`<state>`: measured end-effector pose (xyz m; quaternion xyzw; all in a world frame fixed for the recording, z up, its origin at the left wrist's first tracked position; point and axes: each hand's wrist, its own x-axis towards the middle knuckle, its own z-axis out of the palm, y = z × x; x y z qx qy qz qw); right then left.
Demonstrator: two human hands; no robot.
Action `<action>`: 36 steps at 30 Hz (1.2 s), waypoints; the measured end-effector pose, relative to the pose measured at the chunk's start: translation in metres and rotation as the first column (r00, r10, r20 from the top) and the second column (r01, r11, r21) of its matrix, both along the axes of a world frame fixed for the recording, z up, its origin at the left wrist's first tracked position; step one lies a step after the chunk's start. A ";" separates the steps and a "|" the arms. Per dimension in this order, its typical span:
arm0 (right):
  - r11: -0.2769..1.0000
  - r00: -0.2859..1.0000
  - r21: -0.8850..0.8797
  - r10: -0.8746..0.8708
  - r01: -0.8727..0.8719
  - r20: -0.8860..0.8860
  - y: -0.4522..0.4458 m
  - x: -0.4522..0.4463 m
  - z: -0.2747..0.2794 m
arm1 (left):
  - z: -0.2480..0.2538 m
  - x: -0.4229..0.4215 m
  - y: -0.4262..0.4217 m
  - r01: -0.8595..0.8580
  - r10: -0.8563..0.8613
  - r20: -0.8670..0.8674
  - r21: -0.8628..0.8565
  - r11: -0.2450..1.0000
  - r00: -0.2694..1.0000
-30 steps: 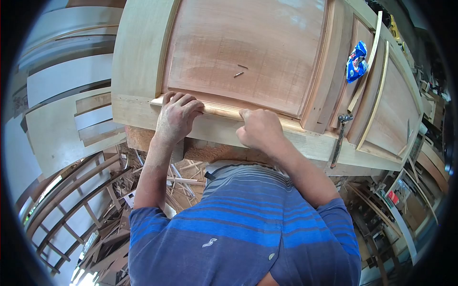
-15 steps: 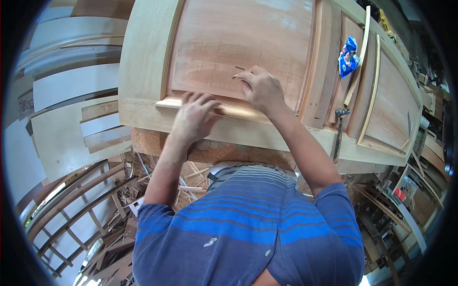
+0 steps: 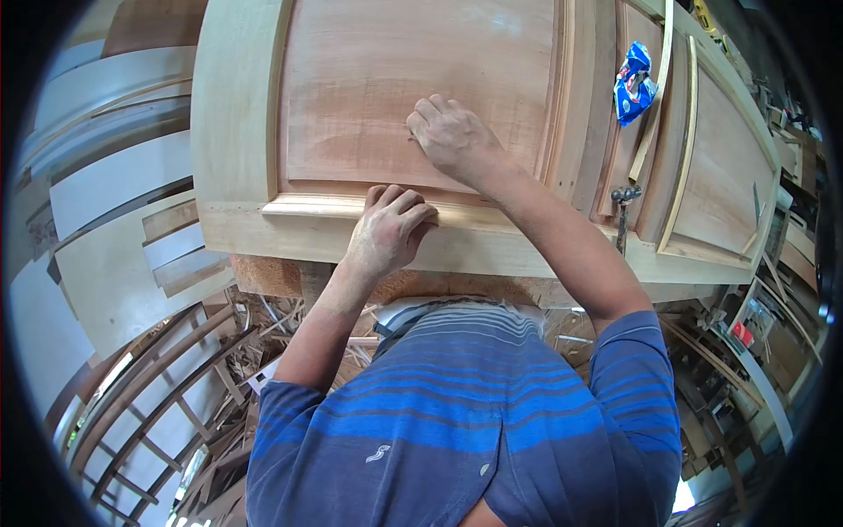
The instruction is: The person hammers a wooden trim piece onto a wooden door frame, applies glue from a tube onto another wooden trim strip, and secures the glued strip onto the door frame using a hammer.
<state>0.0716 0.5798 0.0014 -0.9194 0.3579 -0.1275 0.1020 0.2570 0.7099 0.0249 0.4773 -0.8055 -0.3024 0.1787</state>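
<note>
My left hand (image 3: 389,230) curls its fingers over a narrow wooden moulding strip (image 3: 309,205) along the lower edge of a recessed door panel (image 3: 360,97). Its thumb is bent on the near side. My right hand (image 3: 457,145) is closed above the lower middle of the panel. The tip of something thin and small pokes out at its fingers; most of it is hidden, so its kind is unclear. The pale door frame (image 3: 233,114) surrounds the panel.
A hammer (image 3: 623,198) lies on the door frame to the right. Beyond it are a crumpled blue packet (image 3: 635,85) and a long thin wooden strip (image 3: 657,105). Stacked boards (image 3: 123,171) stand at the left, with wood scraps (image 3: 241,351) on the floor below.
My left hand has shifted right along the moulding strip. My right hand has moved up and left and turned, hiding more of the thin thing. The whole view has shifted slightly.
</note>
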 end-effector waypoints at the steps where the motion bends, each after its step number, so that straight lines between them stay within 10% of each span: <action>1: 1.000 0.999 0.003 -0.003 0.003 0.037 -0.001 -0.005 -0.001 | 0.002 0.000 -0.001 0.001 -0.001 0.002 0.004 1.000 1.000; 13: 0.985 0.975 0.117 0.148 -0.130 -0.167 -0.016 0.009 0.006 | -0.002 0.000 0.000 0.006 -0.007 0.020 0.011 1.000 1.000; 22: 0.522 0.741 0.852 -0.590 0.048 0.320 0.059 -0.099 0.081 | 0.029 -0.005 0.006 -0.178 0.172 -0.184 -0.011 0.984 0.968; 28: 0.197 0.388 0.955 -0.881 -0.221 0.271 0.149 -0.100 0.075 | 0.027 -0.062 0.041 -0.035 0.623 -0.544 0.737 0.675 0.562; 32: 0.271 0.395 0.950 -0.864 -0.155 0.311 0.171 -0.099 0.072 | 0.018 -0.065 0.052 0.148 0.598 -0.657 0.720 0.678 0.459; 36: 0.501 0.537 0.806 -0.795 0.315 0.284 0.190 -0.119 0.070 | 0.016 -0.042 0.049 -0.230 0.549 -0.542 0.546 0.806 0.636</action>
